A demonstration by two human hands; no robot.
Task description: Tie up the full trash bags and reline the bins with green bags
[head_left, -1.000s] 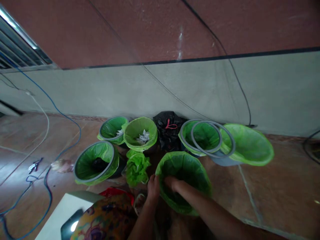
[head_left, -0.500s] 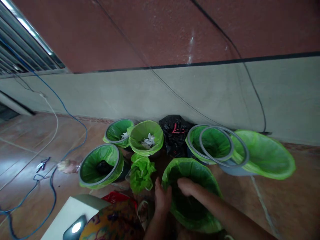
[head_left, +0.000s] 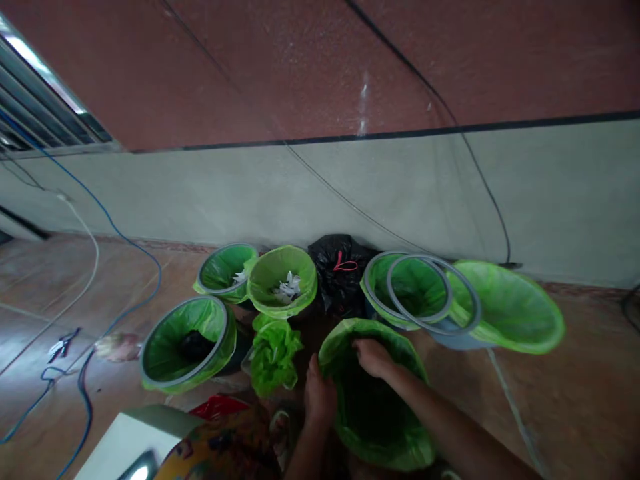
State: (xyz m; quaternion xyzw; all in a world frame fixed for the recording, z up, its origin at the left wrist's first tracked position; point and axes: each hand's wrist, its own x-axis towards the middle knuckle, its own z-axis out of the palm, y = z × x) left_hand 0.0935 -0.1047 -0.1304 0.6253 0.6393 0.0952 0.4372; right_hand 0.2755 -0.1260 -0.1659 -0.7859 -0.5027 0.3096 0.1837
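Observation:
A trash bin lined with a translucent green bag [head_left: 380, 443] stands just in front of me, its mouth facing up. My left hand [head_left: 320, 393] is closed at the near left side of its rim, gripping the bag's edge. Inside the opening, near the upper left wall, my right hand [head_left: 374, 357] has its fingers curled against the green bin liner; its fingertips are partly hidden. The bottom of this bin is dark. Left of it lies a crumpled green bag [head_left: 274, 357].
Other green-lined bins stand around: one with white paper scraps [head_left: 287, 288], one holding something black [head_left: 196, 345], and one at the far right [head_left: 520, 307]. Grey rings [head_left: 477, 300] rest across bins. A tied black bag [head_left: 343, 283] leans by the wall. Cables [head_left: 85, 393] cross the left floor.
My right hand has moved up inside the bin, toward the upper part of the liner wall. My left hand stays at the left rim. The view has shifted slightly to the right.

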